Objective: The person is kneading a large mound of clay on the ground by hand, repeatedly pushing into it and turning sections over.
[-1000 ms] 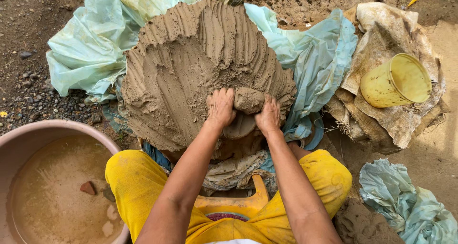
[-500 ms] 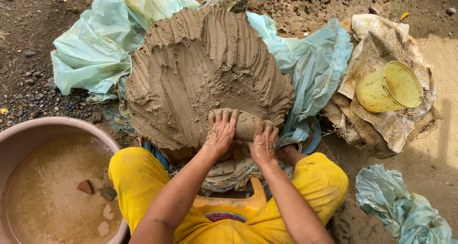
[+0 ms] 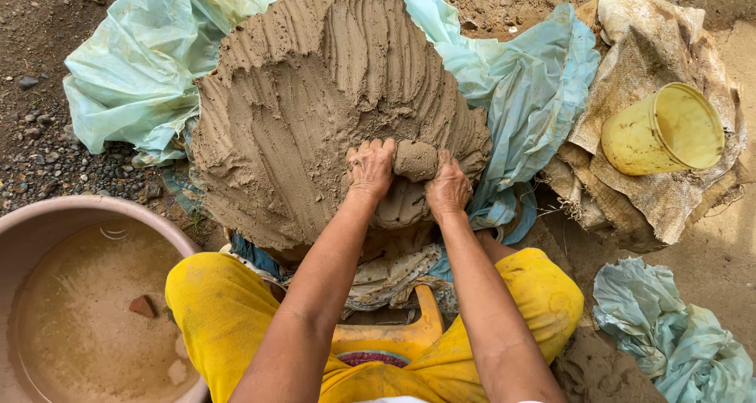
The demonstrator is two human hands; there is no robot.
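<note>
A big mound of wet brown clay (image 3: 315, 104), scored with finger grooves, lies on pale blue-green plastic sheeting (image 3: 134, 80). At its near edge, both hands press on a small roll of clay (image 3: 415, 159). My left hand (image 3: 370, 169) grips the roll's left end, fingers curled over it. My right hand (image 3: 447, 186) holds its right end. Both forearms reach out over my knees in yellow trousers (image 3: 220, 308). The roll rests against the mound's front face.
A large pink basin (image 3: 47, 222) of muddy water with a reddish stone sits at lower left. A yellow plastic tub (image 3: 661, 131) lies tilted on sacking (image 3: 630, 198) at right. Crumpled plastic (image 3: 669, 332) is at lower right. An orange stool (image 3: 390, 336) shows between my knees. Gravel lies at left.
Both hands pulled the clay roll toward me half a second ago, then pushed it back away up the mound's front. The view shifted slightly.
</note>
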